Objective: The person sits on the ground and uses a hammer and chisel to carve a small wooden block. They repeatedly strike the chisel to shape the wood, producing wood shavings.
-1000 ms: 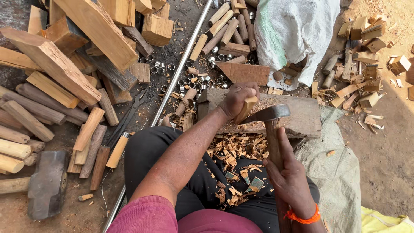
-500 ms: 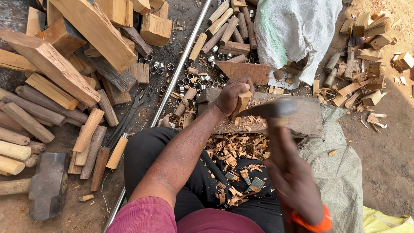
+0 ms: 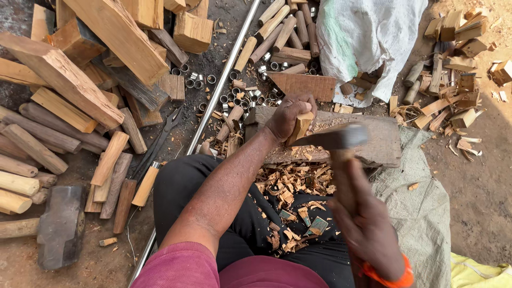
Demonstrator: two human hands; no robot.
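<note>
My left hand grips a small light wood block, standing it upright on a worn wooden chopping block. My right hand, with an orange band at the wrist, is closed around the wooden handle of an adze-like hatchet. Its dark metal blade is blurred and meets the lower side of the wood block. Wood chips lie heaped below the chopping block and on my dark trousers.
Split wood billets and round sticks pile up at left. A long metal pipe runs diagonally, with small metal rings scattered near it. A heavy iron hammer head lies lower left. A white sack sits at top right, with offcuts beside it.
The hatchet has swung leftward so that its blade now reaches the wood block. My right hand has shifted lower on the handle. The left hand keeps holding the block in place.
</note>
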